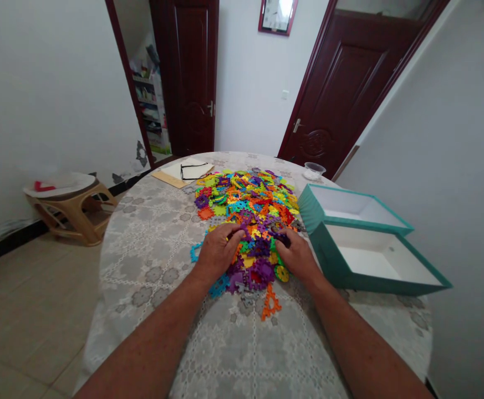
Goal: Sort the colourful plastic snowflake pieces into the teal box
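Bright pile (250, 208) stretches toward the table's (142, 244) far edge, between left hand (217, 252) and right hand (300, 257); both touch it, fingers curled, grip unclear.

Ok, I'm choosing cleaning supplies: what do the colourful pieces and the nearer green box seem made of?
Colourful pieces: plastic, it seems, smooth, from their even bright colours and crisp notches. Nearer green box: probably cardboard, smooth green outside, white inside, from its flat walls.

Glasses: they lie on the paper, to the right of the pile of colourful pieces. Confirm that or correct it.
The side is wrong. The head view shows the glasses lying on the paper, to the left of the pile of colourful pieces.
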`<state>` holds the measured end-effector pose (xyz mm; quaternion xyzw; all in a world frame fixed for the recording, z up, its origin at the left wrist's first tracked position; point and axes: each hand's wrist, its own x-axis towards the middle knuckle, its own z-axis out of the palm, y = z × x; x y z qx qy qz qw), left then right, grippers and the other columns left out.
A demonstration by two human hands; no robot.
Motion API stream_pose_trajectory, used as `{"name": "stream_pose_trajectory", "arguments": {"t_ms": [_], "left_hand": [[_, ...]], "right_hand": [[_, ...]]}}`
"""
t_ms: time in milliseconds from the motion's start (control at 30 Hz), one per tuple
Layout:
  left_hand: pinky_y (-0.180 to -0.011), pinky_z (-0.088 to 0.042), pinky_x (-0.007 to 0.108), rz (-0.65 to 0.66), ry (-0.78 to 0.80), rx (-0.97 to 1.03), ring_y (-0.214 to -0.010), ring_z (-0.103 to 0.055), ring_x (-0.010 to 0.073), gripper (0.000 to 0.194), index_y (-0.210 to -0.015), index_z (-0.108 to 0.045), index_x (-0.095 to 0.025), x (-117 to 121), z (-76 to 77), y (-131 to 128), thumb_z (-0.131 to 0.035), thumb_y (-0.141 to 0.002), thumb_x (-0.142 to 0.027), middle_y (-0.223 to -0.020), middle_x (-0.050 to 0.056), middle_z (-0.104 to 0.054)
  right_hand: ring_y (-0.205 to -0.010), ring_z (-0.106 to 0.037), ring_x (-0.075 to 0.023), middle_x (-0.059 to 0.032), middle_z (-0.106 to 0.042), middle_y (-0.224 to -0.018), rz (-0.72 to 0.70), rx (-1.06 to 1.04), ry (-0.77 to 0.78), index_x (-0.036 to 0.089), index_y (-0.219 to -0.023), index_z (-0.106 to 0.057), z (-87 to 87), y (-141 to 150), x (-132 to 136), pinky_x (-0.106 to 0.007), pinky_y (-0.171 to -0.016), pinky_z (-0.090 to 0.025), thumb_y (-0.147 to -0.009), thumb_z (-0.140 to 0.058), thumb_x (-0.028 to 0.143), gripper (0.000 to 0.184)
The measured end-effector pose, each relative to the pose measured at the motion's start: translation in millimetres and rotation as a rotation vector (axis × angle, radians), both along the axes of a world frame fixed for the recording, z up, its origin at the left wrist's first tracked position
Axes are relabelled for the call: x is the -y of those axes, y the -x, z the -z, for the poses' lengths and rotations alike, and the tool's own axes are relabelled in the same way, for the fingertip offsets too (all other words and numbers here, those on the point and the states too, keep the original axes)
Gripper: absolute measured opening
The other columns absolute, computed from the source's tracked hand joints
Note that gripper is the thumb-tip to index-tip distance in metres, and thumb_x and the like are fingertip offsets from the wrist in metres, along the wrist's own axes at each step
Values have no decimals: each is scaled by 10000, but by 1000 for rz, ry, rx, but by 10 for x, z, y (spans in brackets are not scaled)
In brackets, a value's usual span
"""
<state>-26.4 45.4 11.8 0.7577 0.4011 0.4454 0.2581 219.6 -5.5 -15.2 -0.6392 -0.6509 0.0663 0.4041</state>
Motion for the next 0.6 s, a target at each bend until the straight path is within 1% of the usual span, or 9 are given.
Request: {"name": "stream_pose_trajectory", "arguments": {"t_ms": [67,133,200,267,333,467,500,533,600], "left_hand": [[-943,-548,333,25,-23,-22,-1015,-720,209,227,-1062,-751,-215,12,4,-20,-561,-1022,-332,-1069,51,-783],[-961,-545,341,42,-48,-40,-1027,-716,210,228,-1069,-743,-216,19,9,-33,-550,-1027,-330,-1082,54,-780],[-970,-546,348,51,-72,-61,-1025,-716,212,236,-1080,-738,-216,19,19,-38,-542,-1031,-336,-1087,58,-778],[-963,-552,352,54,-96,-95,-1012,-717,215,245,-1084,-737,-216,9,38,-37,-532,-1032,-340,-1077,60,-776],[-948,-558,354,55,-115,-133,-999,-718,219,247,-1079,-738,-217,-6,63,-34,-529,-1028,-339,-1063,61,-776],[-941,-563,353,59,-125,-170,-998,-718,225,256,-1080,-739,-211,-30,102,-33,-525,-1026,-340,-1059,65,-776],[-943,-562,355,62,-123,-173,-998,-718,226,259,-1081,-739,-209,-33,106,-34,-522,-1028,-341,-1057,66,-776],[-947,-562,358,63,-120,-174,-998,-717,226,262,-1081,-739,-207,-35,107,-35,-521,-1029,-343,-1056,66,-776],[-953,-563,366,62,-114,-171,-997,-718,228,266,-1080,-741,-206,-34,103,-36,-521,-1029,-346,-1052,67,-775]], "right_hand": [[-949,-631,-252,-74,-695,-988,-58,101,-43,211,-1016,-656,12,29,0,-380,-880,-497,-923,-575,257,131],[-1072,-595,-288,-119,-679,-1102,-112,239,-84,197,-1089,-637,25,96,2,-433,-980,-472,-948,-575,248,162],[-1132,-553,-313,-145,-657,-1172,-139,370,-75,189,-1141,-619,33,179,4,-473,-1029,-442,-971,-585,256,186],[-1126,-533,-320,-149,-647,-1185,-138,462,-32,198,-1129,-616,33,255,2,-481,-1017,-438,-975,-609,262,167],[-1102,-526,-316,-140,-647,-1165,-121,511,7,212,-1088,-620,27,312,-4,-466,-983,-443,-963,-637,249,131],[-1054,-547,-289,-96,-666,-1092,-124,517,43,232,-1046,-641,28,350,-16,-419,-930,-443,-953,-652,205,97],[-1065,-559,-284,-92,-674,-1111,-138,501,43,234,-1090,-648,35,345,-20,-416,-939,-442,-955,-646,192,141],[-1089,-571,-282,-94,-682,-1153,-151,478,40,233,-1172,-646,44,336,-25,-418,-957,-441,-956,-640,177,224],[-1155,-585,-285,-116,-681,-1267,-171,429,34,219,-1361,-587,61,311,-37,-428,-997,-440,-948,-640,154,421]]}}
